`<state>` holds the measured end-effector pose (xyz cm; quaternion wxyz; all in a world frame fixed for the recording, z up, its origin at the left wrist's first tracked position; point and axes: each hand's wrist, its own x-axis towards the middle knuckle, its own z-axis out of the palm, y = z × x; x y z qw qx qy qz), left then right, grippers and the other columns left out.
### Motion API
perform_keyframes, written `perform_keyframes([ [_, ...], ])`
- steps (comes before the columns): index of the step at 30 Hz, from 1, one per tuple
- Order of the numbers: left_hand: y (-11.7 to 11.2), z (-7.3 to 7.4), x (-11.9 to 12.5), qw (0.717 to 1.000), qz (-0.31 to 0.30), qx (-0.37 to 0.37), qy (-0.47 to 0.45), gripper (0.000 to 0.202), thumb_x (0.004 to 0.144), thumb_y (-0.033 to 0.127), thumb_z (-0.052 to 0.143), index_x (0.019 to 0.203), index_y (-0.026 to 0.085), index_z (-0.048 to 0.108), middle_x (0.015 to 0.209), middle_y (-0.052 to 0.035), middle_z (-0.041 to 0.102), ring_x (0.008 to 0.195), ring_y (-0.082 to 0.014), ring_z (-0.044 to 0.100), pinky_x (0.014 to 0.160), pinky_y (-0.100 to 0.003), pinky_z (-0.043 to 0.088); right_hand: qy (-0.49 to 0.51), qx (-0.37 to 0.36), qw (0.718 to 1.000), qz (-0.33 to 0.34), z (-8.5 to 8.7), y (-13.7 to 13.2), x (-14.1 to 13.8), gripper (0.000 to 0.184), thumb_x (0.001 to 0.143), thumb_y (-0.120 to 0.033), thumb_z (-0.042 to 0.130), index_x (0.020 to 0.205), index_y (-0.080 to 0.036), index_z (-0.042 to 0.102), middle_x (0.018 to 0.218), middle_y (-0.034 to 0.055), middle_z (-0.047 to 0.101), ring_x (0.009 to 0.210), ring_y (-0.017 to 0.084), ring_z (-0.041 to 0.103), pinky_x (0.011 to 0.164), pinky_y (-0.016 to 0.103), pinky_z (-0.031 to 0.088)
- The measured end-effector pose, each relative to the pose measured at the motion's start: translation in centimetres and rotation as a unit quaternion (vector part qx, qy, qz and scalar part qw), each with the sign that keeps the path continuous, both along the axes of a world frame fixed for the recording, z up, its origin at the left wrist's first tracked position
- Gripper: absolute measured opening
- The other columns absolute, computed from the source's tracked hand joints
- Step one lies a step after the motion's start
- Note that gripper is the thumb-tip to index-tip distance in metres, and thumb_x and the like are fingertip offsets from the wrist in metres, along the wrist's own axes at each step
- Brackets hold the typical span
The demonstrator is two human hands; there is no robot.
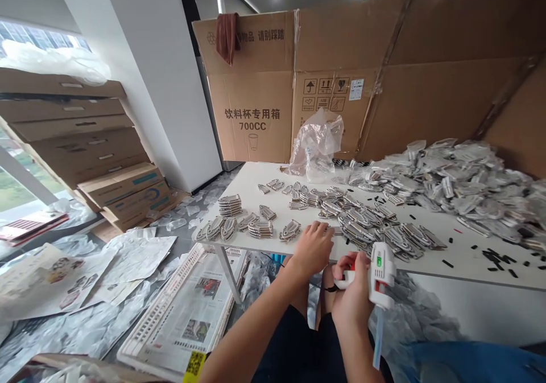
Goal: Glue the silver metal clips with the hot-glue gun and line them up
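My right hand (354, 280) is wrapped around the handle of a white glue gun (381, 275). A green light shows on its side, and a translucent glue stick (377, 337) sticks out of its back end. At the table's front edge, my left hand (314, 247) has its fingers bent and closed; what is in them is hidden. Just past both hands lies a loose heap of flat, silvery, loop-shaped metal pieces (362, 218). To the left of my left hand are small stacks of the same pieces (260, 229), with a taller stack (230, 205) behind.
Plastic-wrapped pieces (452, 172) are piled at the table's back right. Small black bits (499, 258) lie scattered on the white table (426, 266). Large cardboard sheets (256, 93) stand behind. A white crate (149, 309) lined with newspaper and plastic bags cover the floor at left.
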<state>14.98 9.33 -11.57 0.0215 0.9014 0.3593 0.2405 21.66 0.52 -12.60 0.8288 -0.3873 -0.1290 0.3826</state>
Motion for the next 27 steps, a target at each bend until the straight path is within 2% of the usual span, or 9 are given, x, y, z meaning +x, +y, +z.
perform_keyframes([
  [3,0.3,-1.0,1.0,1.0,0.025,-0.002,0.017,0.019,0.106,0.02,0.061,0.123,0.017,0.067,0.128,-0.0153,0.069,0.126,-0.0326,0.06,0.105,-0.047,0.052,-0.013,-0.005,1.0,-0.008,0.1,0.1,0.4,0.038,0.092,-0.054,0.08,0.086,-0.022,0.062,0.066,-0.0089,0.051,0.05,0.007,0.039,0.05,0.02,0.035],
  [6,0.0,-1.3,1.0,0.998,0.055,-0.021,0.01,0.01,0.106,0.02,0.061,0.111,0.017,0.068,0.116,-0.0155,0.07,0.116,-0.0329,0.063,0.1,-0.048,0.053,-0.029,-0.005,1.0,0.006,-0.1,0.2,0.7,0.035,0.091,-0.051,0.081,0.085,-0.021,0.062,0.066,-0.0091,0.051,0.05,0.007,0.039,0.05,0.019,0.034],
  [9,-0.5,-1.1,0.6,0.995,0.074,-0.055,-0.026,0.007,0.1,0.014,0.065,0.098,0.019,0.069,0.103,-0.0114,0.071,0.107,-0.031,0.066,0.094,-0.044,0.054,-0.052,-0.006,0.999,0.017,-0.3,0.3,0.8,0.03,0.089,-0.045,0.082,0.086,-0.022,0.062,0.067,-0.0088,0.053,0.05,0.007,0.04,0.05,0.02,0.034],
  [14,-1.4,0.3,-1.6,0.975,0.115,-0.128,-0.142,0.011,0.088,0.009,0.073,0.089,0.02,0.076,0.105,-0.0103,0.073,0.091,-0.0251,0.072,0.081,-0.039,0.057,-0.098,-0.011,0.993,0.058,-0.7,0.2,0.6,0.032,0.092,-0.045,0.08,0.081,-0.022,0.059,0.068,-0.0076,0.053,0.054,0.008,0.042,0.053,0.022,0.037],
  [18,-3.3,2.4,-4.5,0.946,0.107,-0.189,-0.239,0.005,0.09,0.021,0.078,0.091,0.023,0.083,0.098,-0.0083,0.078,0.092,-0.0249,0.075,0.078,-0.036,0.06,-0.114,-0.026,0.99,0.083,-0.9,0.3,0.2,0.036,0.091,-0.05,0.081,0.084,-0.022,0.059,0.072,-0.007,0.054,0.056,0.009,0.043,0.053,0.021,0.037],
  [19,-3.9,3.0,-5.2,0.932,0.095,-0.216,-0.276,0.008,0.092,0.026,0.077,0.091,0.023,0.084,0.099,-0.0083,0.079,0.094,-0.0249,0.075,0.077,-0.035,0.061,-0.114,-0.021,0.989,0.088,-0.9,0.3,0.0,0.035,0.092,-0.05,0.082,0.087,-0.022,0.06,0.073,-0.0068,0.056,0.056,0.008,0.043,0.053,0.021,0.037],
  [22,-5.5,4.7,-6.9,0.837,0.049,-0.34,-0.427,0.015,0.09,0.036,0.081,0.089,0.021,0.082,0.101,-0.0089,0.077,0.097,-0.0247,0.075,0.083,-0.034,0.061,-0.125,0.003,0.985,0.115,-1.0,0.3,-0.4,0.033,0.093,-0.051,0.082,0.096,-0.022,0.066,0.075,-0.0059,0.06,0.055,0.007,0.045,0.052,0.021,0.035],
  [24,-6.3,5.7,-7.8,0.781,0.044,-0.383,-0.492,0.025,0.084,0.038,0.09,0.099,0.021,0.081,0.105,-0.0072,0.076,0.095,-0.0219,0.074,0.085,-0.032,0.061,-0.147,0.009,0.978,0.145,-1.0,0.1,-0.6,0.034,0.096,-0.053,0.08,0.097,-0.021,0.068,0.074,-0.0049,0.062,0.052,0.007,0.045,0.05,0.022,0.031],
  [27,-6.7,6.7,-8.9,0.736,0.049,-0.402,-0.543,0.05,0.08,0.041,0.095,0.123,0.023,0.078,0.107,-0.0058,0.075,0.094,-0.0198,0.073,0.084,-0.03,0.061,-0.206,0.016,0.96,0.189,-0.7,-0.5,-0.6,0.041,0.1,-0.058,0.073,0.089,-0.018,0.068,0.072,-0.003,0.063,0.047,0.005,0.04,0.048,0.024,0.026],
])
